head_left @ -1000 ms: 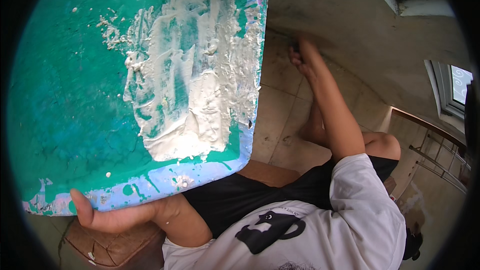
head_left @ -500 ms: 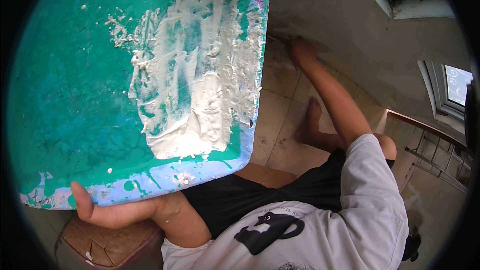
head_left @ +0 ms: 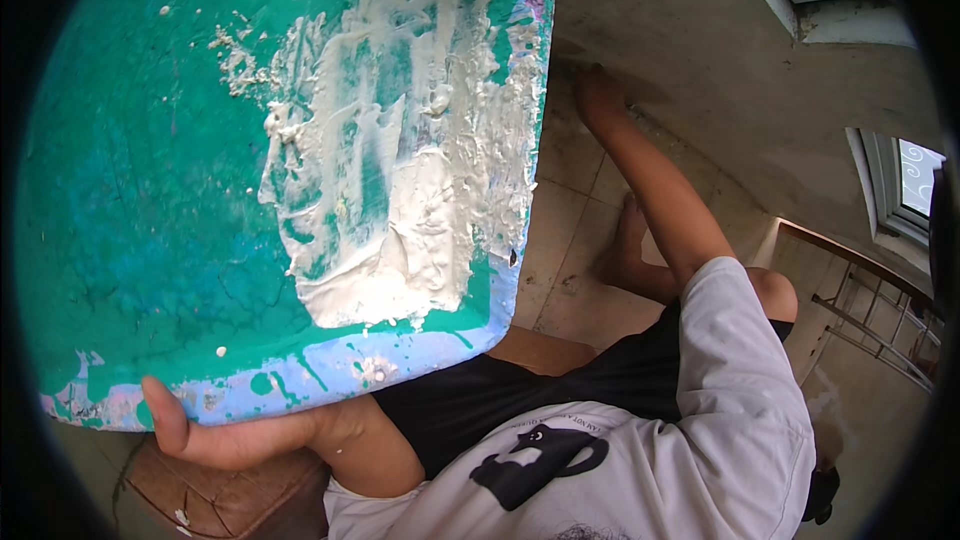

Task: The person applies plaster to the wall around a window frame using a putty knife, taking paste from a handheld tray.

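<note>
A large teal board (head_left: 130, 210) with a blue, paint-splattered edge takes up the left side of the view. My left hand (head_left: 210, 440) grips its near edge, thumb up against the rim and fingers hidden underneath. Thick white paste (head_left: 425, 220) is spread over the board's right half, smeared thin toward the far end and heaped near the front. Out to the right, past the board, my right hand (head_left: 602, 100) is low beside the grey wall (head_left: 690, 40). Its fingers look closed, but shadow hides what they hold.
Tiled floor (head_left: 560, 230) lies between the board and my bare foot (head_left: 630, 230). A brown padded seat (head_left: 220, 490) is below my left hand. Windows (head_left: 910, 175) are set in the wall, and a metal rack (head_left: 880, 330) stands at the right.
The board has shifted slightly right and nearer in the view. My right hand stays low by the wall with only a small movement; the thin tip beside it earlier is now hidden.
</note>
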A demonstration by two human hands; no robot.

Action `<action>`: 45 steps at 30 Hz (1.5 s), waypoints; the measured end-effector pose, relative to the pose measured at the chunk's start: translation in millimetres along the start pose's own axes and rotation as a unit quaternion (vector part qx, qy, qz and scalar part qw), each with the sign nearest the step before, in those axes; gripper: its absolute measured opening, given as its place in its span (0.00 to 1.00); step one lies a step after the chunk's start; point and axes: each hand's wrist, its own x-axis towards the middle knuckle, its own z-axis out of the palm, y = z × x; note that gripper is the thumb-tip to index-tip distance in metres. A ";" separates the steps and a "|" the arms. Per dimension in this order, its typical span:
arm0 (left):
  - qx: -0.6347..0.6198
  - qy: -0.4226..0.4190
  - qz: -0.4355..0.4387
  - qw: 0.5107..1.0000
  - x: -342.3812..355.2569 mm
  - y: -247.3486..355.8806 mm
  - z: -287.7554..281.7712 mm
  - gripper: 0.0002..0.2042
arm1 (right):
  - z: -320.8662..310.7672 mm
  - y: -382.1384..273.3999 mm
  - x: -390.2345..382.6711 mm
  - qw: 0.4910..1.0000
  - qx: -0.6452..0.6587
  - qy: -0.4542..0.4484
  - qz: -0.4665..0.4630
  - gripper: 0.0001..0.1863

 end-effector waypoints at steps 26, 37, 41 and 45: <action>-0.053 -0.014 -0.062 0.997 6.6 -0.9 -6.7 0.29 | -70.0 -5.8 -20.1 1.000 -0.024 0.001 -0.001 0.12; 0.009 -0.060 0.007 0.998 5.6 -2.1 -7.9 0.26 | -17.1 20.6 -16.0 0.995 -0.051 0.062 0.054 0.13; 0.022 -0.049 -0.013 0.998 5.2 -3.7 -14.5 0.25 | -116.8 -3.6 -33.0 0.995 0.018 -0.073 0.060 0.15; -0.062 -0.020 -0.102 0.993 7.2 5.5 -2.2 0.25 | -53.2 27.3 -33.7 0.998 -0.038 -0.035 0.042 0.15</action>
